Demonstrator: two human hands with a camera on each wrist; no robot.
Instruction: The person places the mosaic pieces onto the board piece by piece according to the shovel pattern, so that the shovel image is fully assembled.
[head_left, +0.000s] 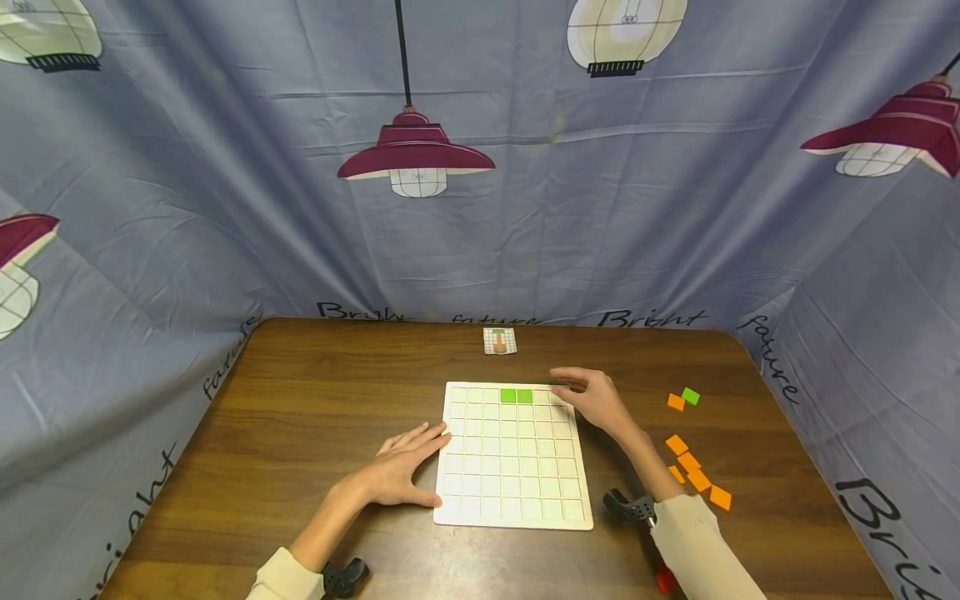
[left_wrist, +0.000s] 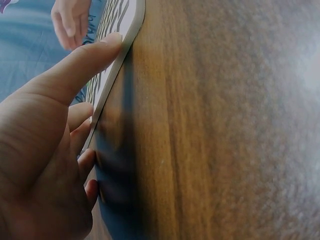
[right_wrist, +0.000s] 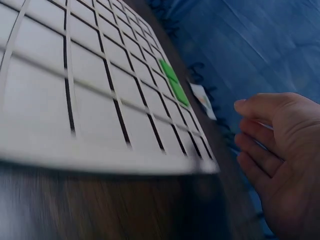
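Observation:
A white gridded board (head_left: 491, 467) lies on the wooden table. Two green square tiles (head_left: 517, 396) sit side by side in its farthest row, and they show again as green tiles (right_wrist: 173, 82) in the right wrist view. My left hand (head_left: 401, 471) rests at the board's left edge, fingers spread, with the thumb touching the rim in the left wrist view. Over the board's far right corner is my right hand (head_left: 596, 400), its fingers loosely bent. Nothing shows between the right fingers (right_wrist: 257, 150) in the right wrist view.
Right of the board lie several loose orange tiles (head_left: 699, 480) and one green tile (head_left: 691, 396) beside another orange tile (head_left: 676, 402). A red piece (head_left: 665, 579) is partly hidden by the right sleeve. Behind the board lies a small picture card (head_left: 499, 342). A blue curtain (head_left: 525, 217) hangs around the table.

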